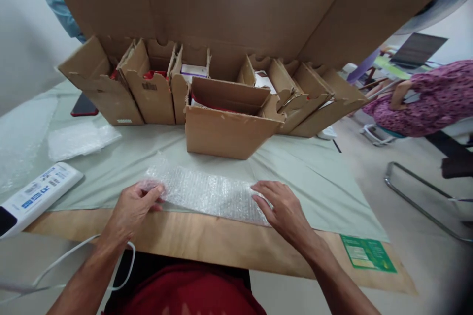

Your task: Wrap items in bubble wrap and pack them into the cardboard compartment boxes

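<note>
A strip of clear bubble wrap [210, 189] lies across the front of the cloth-covered table, close to its wooden edge. My left hand [142, 199] pinches the strip's left end between thumb and fingers. At the right end, my right hand [277, 202] has its thumb and fingers closed on the wrap's edge. Just behind the strip stands an open cardboard box [225, 133] with something red and white inside, partly hidden by its front wall.
Several open cardboard bins [155, 93] line the back, below a large cardboard panel [221, 10]. Left are a folded bubble wrap piece [83, 140], a phone [84, 105] and a white device [40, 194] near a cable [70, 258]. A green packet [367, 253] lies right. Another person [439, 93] is beyond.
</note>
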Available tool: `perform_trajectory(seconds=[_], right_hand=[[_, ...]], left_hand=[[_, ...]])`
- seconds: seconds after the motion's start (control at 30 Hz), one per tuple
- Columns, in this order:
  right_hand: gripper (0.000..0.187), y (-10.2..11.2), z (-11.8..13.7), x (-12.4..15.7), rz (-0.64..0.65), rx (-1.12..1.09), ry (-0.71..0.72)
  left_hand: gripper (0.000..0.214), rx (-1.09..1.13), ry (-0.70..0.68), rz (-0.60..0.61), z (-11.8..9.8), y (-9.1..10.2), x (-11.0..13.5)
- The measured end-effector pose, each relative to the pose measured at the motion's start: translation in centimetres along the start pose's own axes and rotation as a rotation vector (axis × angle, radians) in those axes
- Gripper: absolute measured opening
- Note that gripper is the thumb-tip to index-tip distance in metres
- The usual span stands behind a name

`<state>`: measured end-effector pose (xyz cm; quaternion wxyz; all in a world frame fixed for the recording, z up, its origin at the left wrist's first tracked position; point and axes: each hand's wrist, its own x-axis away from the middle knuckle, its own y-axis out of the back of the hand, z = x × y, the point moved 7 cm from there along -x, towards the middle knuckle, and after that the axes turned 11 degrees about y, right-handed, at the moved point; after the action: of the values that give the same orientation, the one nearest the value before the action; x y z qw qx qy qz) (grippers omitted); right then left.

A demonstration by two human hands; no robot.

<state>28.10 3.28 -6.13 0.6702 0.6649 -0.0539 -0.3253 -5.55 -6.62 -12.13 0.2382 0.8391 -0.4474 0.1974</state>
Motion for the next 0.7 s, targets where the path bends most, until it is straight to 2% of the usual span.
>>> perform_trajectory(seconds=[0.13,0.2,0.27,0.37,0.5,0.53,0.6,0.63,0.67,0.7], right_hand=[[0.017,-3.5,-1.5,-2.2,0.069,0.009,-0.026],[0.013,-4.2,-1.3,-2.7,0.033,-0.017,0.007],[0.018,-3.7,-0.9,-2.8,-0.076,-0.015,0.036],[0.018,-1.7,-0.1,-2.6,-0.244,0.040,0.043],[0.012,0.8,1.6,-2.6,-0.356,0.060,0.103],[0.013,1.3,2.2,-2.5,-0.374,0.052,0.136],[0.015,1.9,3.4,-2.3,-0.393,0.030,0.209],[0.017,2.1,4.1,-2.1,-0.394,0.018,0.246],[0.019,2.2,4.9,-1.8,-0.388,0.006,0.282],[0.020,2.3,5.6,-1.5,-0.375,-0.008,0.313]], left_hand=[[0.041,-0.062,-0.061,-0.073,-0.6,0.0,0.4],[0.040,-0.074,-0.068,-0.109,-0.6,0.3,0.6],[0.038,-0.081,-0.079,-0.147,-0.5,1.0,0.8],[0.038,-0.076,-0.105,-0.172,-0.1,2.0,0.8],[0.051,-0.030,-0.132,-0.218,1.0,3.7,0.9],[0.058,-0.025,-0.187,-0.289,0.7,4.3,1.3],[0.073,-0.106,-0.434,-0.505,-1.0,5.5,3.7],[0.077,-0.212,-0.602,-0.594,-2.3,5.4,5.4],[0.079,-0.356,-0.772,-0.625,-3.6,4.6,7.0],[0.079,-0.520,-0.924,-0.593,-4.7,3.2,8.4]])
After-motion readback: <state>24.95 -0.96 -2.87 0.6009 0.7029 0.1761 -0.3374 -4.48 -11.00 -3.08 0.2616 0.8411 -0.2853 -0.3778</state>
